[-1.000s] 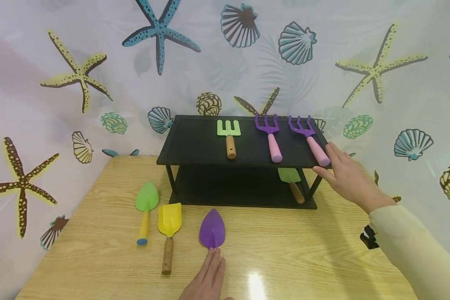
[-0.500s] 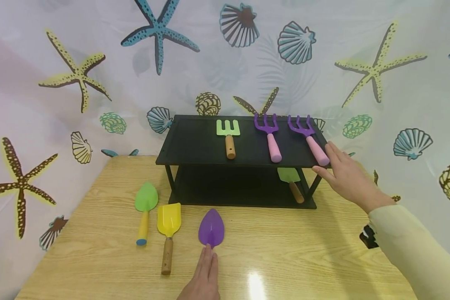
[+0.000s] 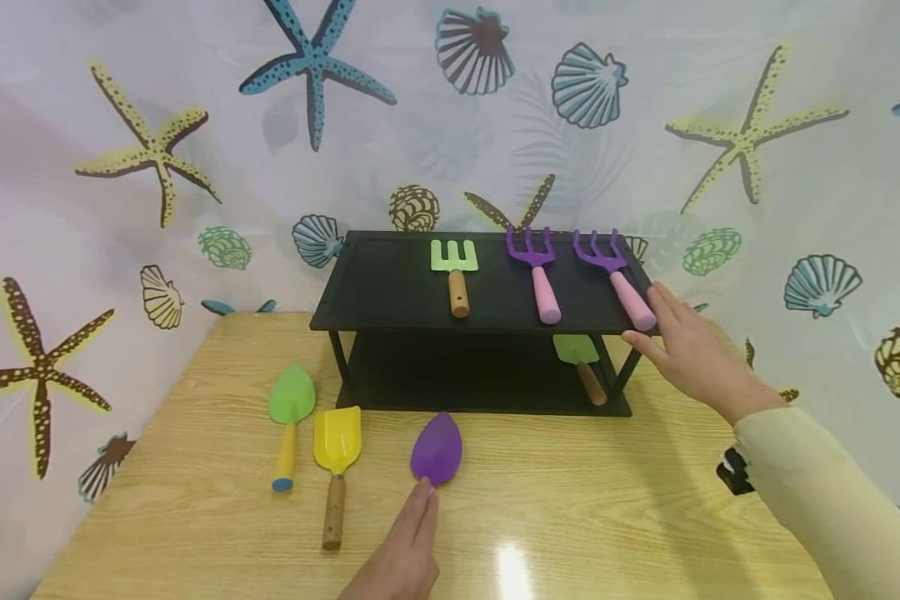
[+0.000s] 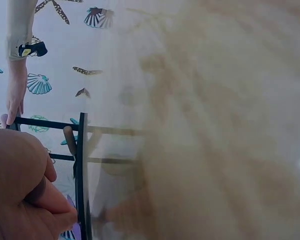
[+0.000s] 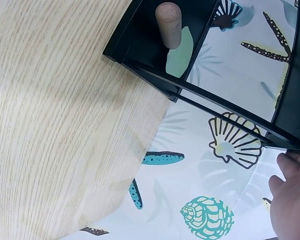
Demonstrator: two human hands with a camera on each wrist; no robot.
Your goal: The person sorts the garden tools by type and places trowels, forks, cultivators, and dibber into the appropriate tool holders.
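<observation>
In the head view, my left hand [image 3: 401, 550] grips a purple trowel [image 3: 437, 450] at the near end of its blade, low over the table in front of a black two-tier rack [image 3: 390, 283]. The hand covers the trowel's handle. The left wrist view catches a sliver of purple [image 4: 76, 229] beside the curled fingers. My right hand [image 3: 693, 362] rests on the rack's top right corner, fingers laid along the side edge and thumb at the front edge. Close beside it lies a purple hand fork with a pink handle [image 3: 632, 300].
On the top shelf are another pink-handled fork [image 3: 546, 292] and a green fork [image 3: 458, 292]. A green trowel with a wooden handle [image 3: 589, 383] lies on the lower shelf. Left on the table [image 3: 195, 517] are a green trowel [image 3: 292, 396] and a yellow shovel [image 3: 338, 442].
My left hand has drawn its fingers in around the purple trowel. The blade has shifted slightly right and tilted. My right hand stays on the rack's corner.
</observation>
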